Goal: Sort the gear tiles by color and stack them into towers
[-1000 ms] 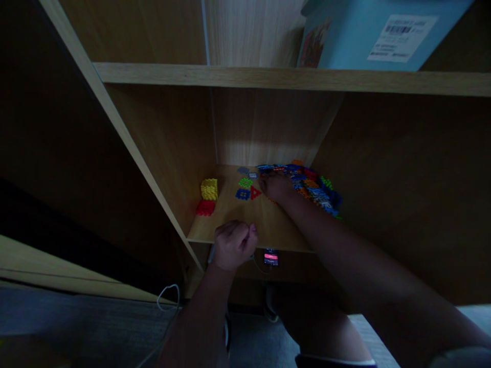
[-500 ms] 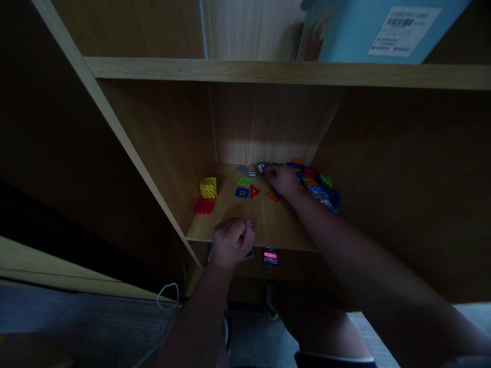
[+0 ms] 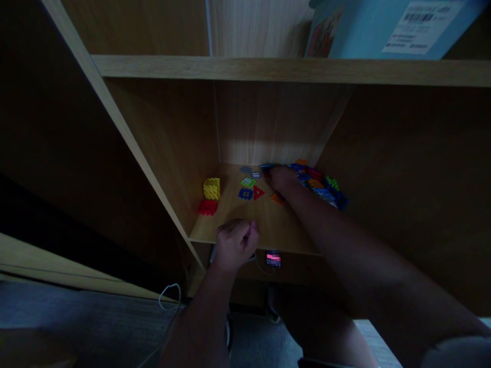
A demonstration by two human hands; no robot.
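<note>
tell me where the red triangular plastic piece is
In the head view the red triangular plastic piece lies on the wooden shelf, just right of the blue square piece and left of the right hand.

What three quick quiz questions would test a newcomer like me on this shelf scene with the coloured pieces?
1. True or false: the yellow block stands to the left of the red triangle.
2. The right hand is at: A) the yellow block B) the pile of coloured pieces C) the red triangle.
3. Fill in: the left hand is curled into a ____ at the front edge of the shelf.

Key: 1 true; 2 B; 3 fist.
</note>
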